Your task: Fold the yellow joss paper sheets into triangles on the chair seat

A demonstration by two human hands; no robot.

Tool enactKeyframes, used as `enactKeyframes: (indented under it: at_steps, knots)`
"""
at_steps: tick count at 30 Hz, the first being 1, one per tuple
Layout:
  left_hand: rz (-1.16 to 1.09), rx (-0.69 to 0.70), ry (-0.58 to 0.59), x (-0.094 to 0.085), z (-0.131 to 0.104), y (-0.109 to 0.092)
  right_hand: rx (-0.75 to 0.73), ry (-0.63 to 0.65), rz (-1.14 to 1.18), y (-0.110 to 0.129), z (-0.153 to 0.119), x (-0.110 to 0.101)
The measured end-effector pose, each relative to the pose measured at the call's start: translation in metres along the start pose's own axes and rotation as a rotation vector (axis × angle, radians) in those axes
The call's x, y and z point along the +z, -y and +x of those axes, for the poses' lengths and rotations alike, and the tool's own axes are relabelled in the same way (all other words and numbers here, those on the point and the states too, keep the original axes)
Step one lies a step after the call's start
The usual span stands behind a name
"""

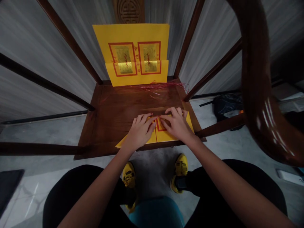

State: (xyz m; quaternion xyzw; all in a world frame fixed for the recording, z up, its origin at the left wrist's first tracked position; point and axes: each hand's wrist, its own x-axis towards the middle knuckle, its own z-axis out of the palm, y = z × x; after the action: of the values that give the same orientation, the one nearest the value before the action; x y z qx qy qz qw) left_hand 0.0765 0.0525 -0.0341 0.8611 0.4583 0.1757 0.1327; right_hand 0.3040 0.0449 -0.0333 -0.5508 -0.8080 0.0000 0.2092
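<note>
A folded yellow joss paper sheet (164,136) with a red printed frame lies at the near edge of the wooden chair seat (114,110). My left hand (140,131) holds its left part, fingers bent over the far edge and the thumb on the near face. On the right part, my right hand (177,123) grips the same far edge with curled fingers, its thumb and index finger close to the left fingertips near the middle. Exactly how the fingertips pinch the fold is partly hidden.
Against the chair back (129,11) leans an open yellow joss paper (137,33) with two gold squares in red frames. Thin pink-red strings (163,85) lie at its foot. A curved armrest (258,79) rises at right. A black bag (226,106) sits on the floor.
</note>
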Motion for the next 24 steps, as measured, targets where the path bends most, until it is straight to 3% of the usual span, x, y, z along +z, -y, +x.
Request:
enactKeyframes:
  at_steps: [11, 19, 24]
  knots:
    - [0.018, 0.001, 0.005, 0.002, 0.001, 0.0, 0.191, 0.113, -0.101, -0.02, 0.008, -0.016]
    - [0.041, -0.03, -0.02, 0.003, 0.0, -0.001, 0.129, 0.117, -0.133, -0.034, 0.003, -0.035]
    - [0.068, -0.014, -0.027, 0.006, 0.0, 0.002, 0.099, 0.01, -0.091, -0.026, -0.005, -0.04]
